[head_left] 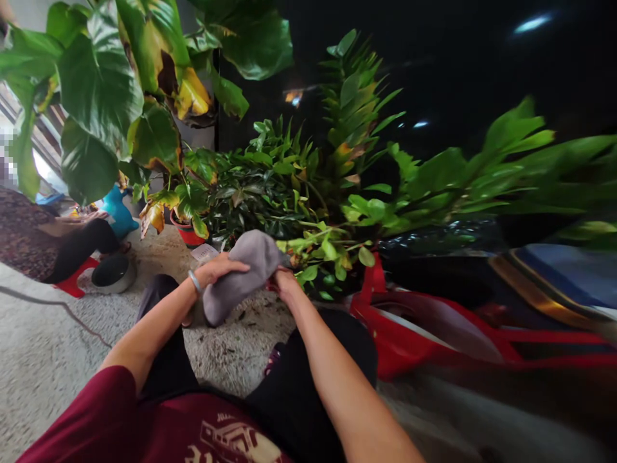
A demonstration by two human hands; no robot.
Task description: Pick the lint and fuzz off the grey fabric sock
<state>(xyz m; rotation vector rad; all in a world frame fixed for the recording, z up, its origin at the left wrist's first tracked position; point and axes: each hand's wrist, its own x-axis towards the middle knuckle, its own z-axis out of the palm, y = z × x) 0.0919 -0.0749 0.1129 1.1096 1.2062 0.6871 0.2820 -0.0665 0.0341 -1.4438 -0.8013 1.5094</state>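
In front of me is a soft grey sock point(241, 273), lifted above the rough floor between my knees. My left hand point(219, 269), with a pale bangle at its wrist, grips its left side. The thumb lies across the cloth and the other fingers are hidden behind it. At the sock's right end my right hand point(284, 281) is closed, its fingers curled partly out of sight. A small dark grey bit shows just above that hand; I cannot make out whether it belongs to the sock.
Leafy potted plants point(270, 173) stand close ahead, one in a red pot point(187, 233). To the right is a red bag point(400, 350). At left a person in dark trousers point(87, 247) sits by a grey basin point(113, 275). A cable point(62, 308) crosses the floor.
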